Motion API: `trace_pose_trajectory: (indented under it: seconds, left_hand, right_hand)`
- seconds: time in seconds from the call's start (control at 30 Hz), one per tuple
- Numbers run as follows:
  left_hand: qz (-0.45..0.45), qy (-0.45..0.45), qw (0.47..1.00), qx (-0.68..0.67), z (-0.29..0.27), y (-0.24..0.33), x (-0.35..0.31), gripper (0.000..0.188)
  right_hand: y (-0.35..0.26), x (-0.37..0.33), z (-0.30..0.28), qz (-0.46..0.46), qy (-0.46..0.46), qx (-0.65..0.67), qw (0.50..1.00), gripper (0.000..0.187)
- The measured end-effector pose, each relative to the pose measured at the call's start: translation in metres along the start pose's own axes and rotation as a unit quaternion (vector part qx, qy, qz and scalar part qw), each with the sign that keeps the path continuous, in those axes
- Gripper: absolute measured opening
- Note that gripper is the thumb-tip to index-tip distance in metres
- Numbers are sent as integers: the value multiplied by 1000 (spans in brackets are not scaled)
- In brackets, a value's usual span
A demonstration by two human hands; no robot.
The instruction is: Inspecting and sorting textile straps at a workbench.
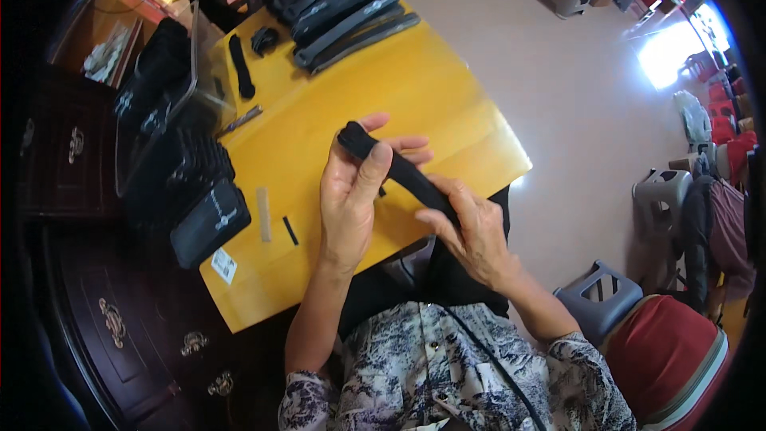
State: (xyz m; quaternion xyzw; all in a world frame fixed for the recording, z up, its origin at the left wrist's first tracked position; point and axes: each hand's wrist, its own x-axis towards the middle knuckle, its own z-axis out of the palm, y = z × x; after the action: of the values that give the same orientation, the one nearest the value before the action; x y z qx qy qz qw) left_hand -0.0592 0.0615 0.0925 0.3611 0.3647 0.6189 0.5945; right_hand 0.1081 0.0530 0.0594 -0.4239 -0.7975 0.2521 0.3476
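My left hand [353,183] pinches the thick, folded upper end of a long black fabric strip [408,179] between thumb and fingers, with some fingers spread behind it. The strip slants down to the right over the yellow table, held above its near edge. Around its lower end my right hand [472,233] is closed, thumb stretched along the near side. Left of my hands, a short thin black piece [290,231] and a narrow beige strip [264,214] lie on the tabletop. A similar black strip [242,68] lies farther back, beside a rolled black bundle [264,40].
Stacked black fabric goods [335,4] cover the table's far end. At its left stands a clear bin [195,56] near more black stacks [209,223]. A white label [223,266] sits at the table's left edge [217,291]. Grey stools [600,297] and a red cushion [666,355] are at right.
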Motion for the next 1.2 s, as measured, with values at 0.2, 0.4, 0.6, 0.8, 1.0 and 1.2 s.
trace_pose_trajectory:
  seconds: [0.2, 0.4, 0.6, 0.8, 1.0, 1.2]
  left_hand:
    - [-140, 8, 975, -171, -20, -5, -22, 45]
    - [-109, -8, 987, -120, -17, -3, -31, 41]
    - [20, 109, 993, 26, -29, 1, -20, 32]
    - [21, 130, 991, -34, -27, -9, -19, 41]
    - [-115, -8, 993, -15, 11, -32, -42, 43]
    - [-160, 1, 987, -31, 19, -43, -39, 33]
  right_hand:
    - [-17, -8, -3, 266, -272, 560, 736, 40]
    - [-12, -26, 8, 327, -306, 782, 434, 45]
    - [-6, -28, -4, 297, -235, 496, 782, 41]
    - [-2, -37, -6, 300, -113, 486, 813, 35]
    - [-5, -37, -6, 330, -82, 616, 710, 40]
    - [-4, -49, -17, 358, -169, 699, 595, 55]
